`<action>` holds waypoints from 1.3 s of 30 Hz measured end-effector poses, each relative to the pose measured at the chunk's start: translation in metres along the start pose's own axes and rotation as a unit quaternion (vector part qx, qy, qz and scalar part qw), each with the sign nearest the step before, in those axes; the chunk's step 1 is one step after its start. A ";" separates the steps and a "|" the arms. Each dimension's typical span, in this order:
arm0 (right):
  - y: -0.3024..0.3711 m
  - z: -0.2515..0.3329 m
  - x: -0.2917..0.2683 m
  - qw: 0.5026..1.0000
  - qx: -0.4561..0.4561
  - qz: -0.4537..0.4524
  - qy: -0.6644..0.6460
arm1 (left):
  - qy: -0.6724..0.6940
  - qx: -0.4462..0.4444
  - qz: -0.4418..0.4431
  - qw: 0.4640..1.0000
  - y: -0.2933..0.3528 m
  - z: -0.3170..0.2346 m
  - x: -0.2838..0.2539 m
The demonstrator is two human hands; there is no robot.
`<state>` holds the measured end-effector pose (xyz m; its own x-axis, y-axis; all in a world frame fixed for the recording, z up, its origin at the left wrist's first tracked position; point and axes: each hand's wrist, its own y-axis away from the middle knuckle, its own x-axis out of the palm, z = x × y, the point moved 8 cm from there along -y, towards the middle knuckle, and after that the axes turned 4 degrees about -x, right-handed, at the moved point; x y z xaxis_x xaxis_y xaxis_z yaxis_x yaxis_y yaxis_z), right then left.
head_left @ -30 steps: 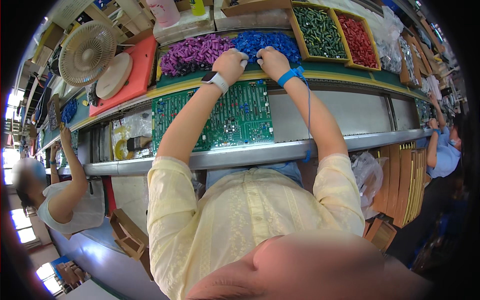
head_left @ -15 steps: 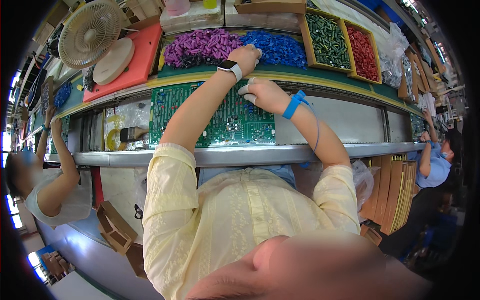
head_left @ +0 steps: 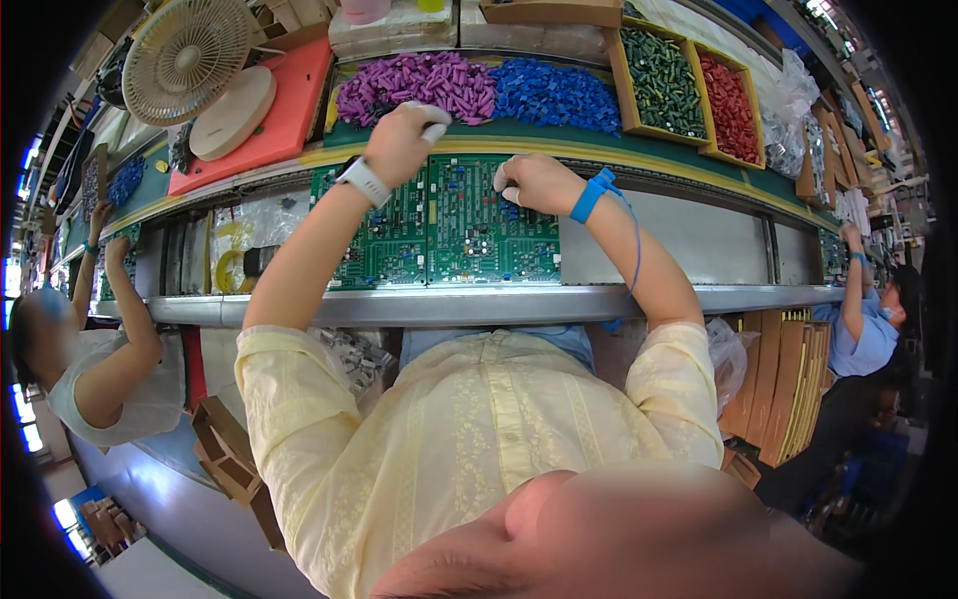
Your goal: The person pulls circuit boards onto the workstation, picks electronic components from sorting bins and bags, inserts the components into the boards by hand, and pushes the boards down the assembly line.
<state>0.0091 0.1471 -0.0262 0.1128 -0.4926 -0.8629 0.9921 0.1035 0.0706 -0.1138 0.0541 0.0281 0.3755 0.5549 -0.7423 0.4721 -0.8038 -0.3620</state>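
Two green circuit boards (head_left: 494, 262) lie side by side on the rail line, crowded with small parts. My left hand (head_left: 402, 145), in white finger covers and with a watch at the wrist, hovers at the front edge of a heap of purple components (head_left: 419, 82). Its fingers are curled together; whatever is between them is hidden. Over the far edge of the right board, my right hand (head_left: 544, 185) has its covered fingertips pinched together, and what they hold is too small to make out. A blue strap with a cord circles that wrist. Blue components (head_left: 554, 95) are heaped beside the purple ones.
Cardboard trays of green components (head_left: 661, 85) and red components (head_left: 728, 105) stand at the far right. A fan (head_left: 188, 60) sits on a red board at far left. A metal rail (head_left: 479, 301) runs along the near side. Other people work at both sides.
My left hand has drawn back from the blue heap, moving left and nearer. My right hand has shifted slightly right. Both boards have slid a little to the right.
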 end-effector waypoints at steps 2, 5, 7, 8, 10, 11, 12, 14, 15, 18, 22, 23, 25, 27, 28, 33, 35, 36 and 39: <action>-0.001 -0.001 0.003 1.000 -0.006 0.005 0.021 | 0.015 -0.012 0.010 1.000 0.015 0.007 -0.016; -0.001 0.001 0.003 1.000 -0.003 0.009 0.026 | 0.041 -0.081 0.018 0.996 0.035 0.024 -0.030; -0.002 0.002 0.003 1.000 -0.007 0.011 0.023 | 0.025 -0.108 0.045 0.993 0.046 0.032 -0.036; -0.002 0.003 0.004 1.000 -0.010 0.013 0.020 | 0.009 -0.134 0.072 0.988 0.052 0.038 -0.036; -0.001 0.005 0.002 1.000 -0.005 0.028 0.007 | -0.008 -0.118 0.062 0.991 0.061 0.040 -0.041; 0.000 0.005 0.003 0.999 0.003 0.043 -0.005 | -0.002 -0.115 0.076 0.990 0.065 0.041 -0.041; 0.000 0.005 0.001 0.999 -0.002 0.043 -0.007 | 0.004 -0.113 0.090 0.989 0.070 0.042 -0.041; -0.001 0.005 -0.005 0.998 -0.019 0.038 -0.039 | 0.004 -0.137 0.095 0.986 0.078 0.046 -0.044; 0.000 0.002 -0.016 0.997 -0.008 0.009 -0.077 | -0.015 -0.129 0.111 0.985 0.081 0.047 -0.044; -0.011 -0.039 -0.054 0.987 0.077 -0.113 0.086 | -0.045 -0.119 0.141 0.982 0.090 0.056 -0.038; -0.017 -0.070 -0.066 0.939 0.135 -0.225 0.224 | -0.085 -0.105 0.183 0.974 0.095 0.062 -0.025; -0.020 -0.072 -0.061 0.938 0.122 -0.222 0.238 | -0.096 -0.103 0.186 0.972 0.095 0.062 -0.022; -0.025 -0.076 -0.057 0.936 0.108 -0.218 0.253 | -0.107 -0.102 0.189 0.971 0.097 0.063 -0.020; -0.027 -0.075 -0.055 0.936 0.089 -0.220 0.259 | -0.100 -0.086 0.169 0.977 0.096 0.061 -0.022; -0.028 -0.073 -0.055 0.936 0.089 -0.220 0.259 | -0.100 -0.087 0.168 0.977 0.096 0.062 -0.021; -0.025 -0.063 -0.063 0.931 0.114 -0.251 0.241 | -0.086 -0.103 0.165 0.977 0.098 0.066 -0.020; -0.020 -0.068 -0.067 0.928 0.146 -0.263 0.218 | -0.087 -0.094 0.180 0.975 0.096 0.062 -0.019; -0.016 -0.073 -0.070 0.925 0.177 -0.276 0.195 | -0.088 -0.084 0.193 0.974 0.095 0.059 -0.017; -0.006 -0.072 -0.074 0.930 0.180 -0.289 0.138 | -0.080 -0.054 0.200 0.975 0.090 0.054 -0.017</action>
<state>-0.0094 0.2448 0.0009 -0.4135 -0.1308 -0.9011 0.8428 -0.4295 -0.3244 -0.1209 -0.0395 -0.0227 0.4209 0.1547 -0.8938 0.3979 -0.9170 0.0287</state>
